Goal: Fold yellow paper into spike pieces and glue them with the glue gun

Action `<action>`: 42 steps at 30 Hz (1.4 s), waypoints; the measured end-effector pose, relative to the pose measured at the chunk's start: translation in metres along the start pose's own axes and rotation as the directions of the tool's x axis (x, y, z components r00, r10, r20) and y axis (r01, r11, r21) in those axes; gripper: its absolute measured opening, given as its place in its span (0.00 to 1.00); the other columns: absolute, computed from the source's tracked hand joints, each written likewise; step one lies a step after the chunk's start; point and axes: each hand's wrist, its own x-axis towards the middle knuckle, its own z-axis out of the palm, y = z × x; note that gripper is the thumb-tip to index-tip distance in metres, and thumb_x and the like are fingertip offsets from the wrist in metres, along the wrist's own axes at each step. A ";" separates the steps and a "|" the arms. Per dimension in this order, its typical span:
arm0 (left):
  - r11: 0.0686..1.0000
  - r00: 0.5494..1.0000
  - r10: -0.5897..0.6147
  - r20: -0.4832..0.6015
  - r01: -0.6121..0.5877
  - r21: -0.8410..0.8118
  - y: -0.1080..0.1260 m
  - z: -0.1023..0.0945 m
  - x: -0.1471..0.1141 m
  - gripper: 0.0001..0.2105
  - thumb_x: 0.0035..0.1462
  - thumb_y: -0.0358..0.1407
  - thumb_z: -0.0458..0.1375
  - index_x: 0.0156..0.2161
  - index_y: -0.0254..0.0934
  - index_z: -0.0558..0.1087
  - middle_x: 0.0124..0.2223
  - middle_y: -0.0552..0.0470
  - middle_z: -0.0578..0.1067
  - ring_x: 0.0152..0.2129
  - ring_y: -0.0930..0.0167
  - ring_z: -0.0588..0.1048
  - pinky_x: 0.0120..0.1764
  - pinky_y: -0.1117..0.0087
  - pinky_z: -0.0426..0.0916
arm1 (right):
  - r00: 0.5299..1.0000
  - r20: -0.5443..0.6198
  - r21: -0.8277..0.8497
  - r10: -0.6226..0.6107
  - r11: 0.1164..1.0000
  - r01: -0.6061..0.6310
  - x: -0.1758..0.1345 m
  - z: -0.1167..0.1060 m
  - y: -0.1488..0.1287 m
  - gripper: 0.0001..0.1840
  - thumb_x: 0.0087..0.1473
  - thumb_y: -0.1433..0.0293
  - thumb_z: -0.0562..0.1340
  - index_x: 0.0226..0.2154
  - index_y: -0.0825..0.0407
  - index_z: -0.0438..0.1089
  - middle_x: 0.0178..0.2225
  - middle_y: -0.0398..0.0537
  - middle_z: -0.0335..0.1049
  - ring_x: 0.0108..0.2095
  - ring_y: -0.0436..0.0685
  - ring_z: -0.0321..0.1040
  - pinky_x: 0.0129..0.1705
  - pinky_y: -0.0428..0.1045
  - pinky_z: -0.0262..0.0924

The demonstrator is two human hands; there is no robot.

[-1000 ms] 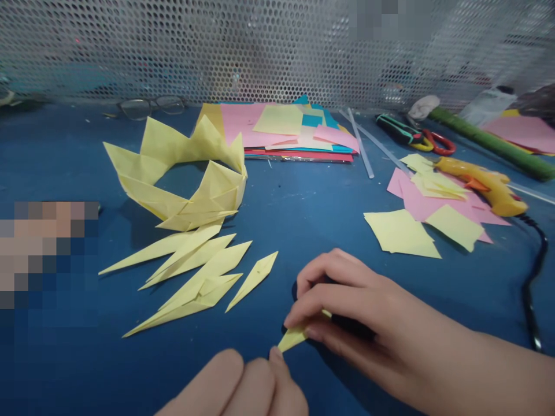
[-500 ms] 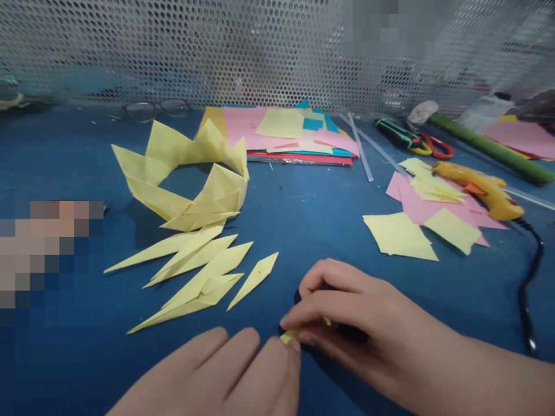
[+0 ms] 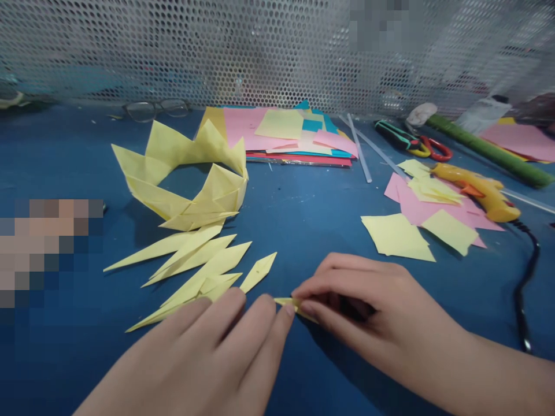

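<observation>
Between my two hands is a small folded strip of yellow paper point(image 3: 285, 301), partly hidden by the fingers. My left hand point(image 3: 208, 352) is closed, its thumb and fingertips pinching the strip's left part. With thumb and forefinger, my right hand point(image 3: 368, 318) pinches the other end. Several folded yellow paper spikes point(image 3: 208, 266) lie just beyond my left hand, which covers part of them. One shorter folded piece point(image 3: 260, 271) lies apart, to their right. Behind them stands a crown-like ring of folded yellow paper point(image 3: 169, 196) with pointed tips.
Yellow paper squares point(image 3: 396, 236) and pink sheets lie at right under a yellow glue gun point(image 3: 481, 188) with a black cord point(image 3: 520, 294). Farther back are stacked coloured papers point(image 3: 260, 127), clear glue sticks, scissors point(image 3: 436, 148), a green roll point(image 3: 489, 150) and glasses point(image 3: 147, 111). A blurred-out patch covers the left edge.
Both hands have moved up and away from the near edge with the yellow paper, more of which now shows. My left hand now covers part of the folded spikes.
</observation>
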 end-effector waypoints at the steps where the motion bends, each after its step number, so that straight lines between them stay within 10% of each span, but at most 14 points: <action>1: 1.000 1.000 -0.018 -0.016 0.018 0.006 0.000 0.001 0.002 0.17 0.60 0.27 0.43 0.47 0.38 0.70 0.44 0.53 0.72 0.40 0.67 0.67 0.44 0.65 0.58 | 1.000 -0.018 -0.009 0.002 1.000 -0.002 0.000 0.000 0.000 0.08 0.57 0.76 0.60 0.36 0.51 0.74 0.30 0.41 0.69 0.29 0.45 0.66 0.31 0.39 0.60; 42: 0.996 0.998 -0.051 0.033 0.054 -0.074 0.008 0.005 -0.008 0.17 0.59 0.31 0.49 0.53 0.34 0.67 0.55 0.50 0.65 0.51 0.68 0.63 0.61 0.67 0.48 | 0.969 -0.031 -0.289 -0.243 0.931 0.224 -0.006 0.002 0.009 0.11 0.62 0.74 0.54 0.37 0.54 0.72 0.30 0.46 0.68 0.31 0.51 0.63 0.31 0.44 0.60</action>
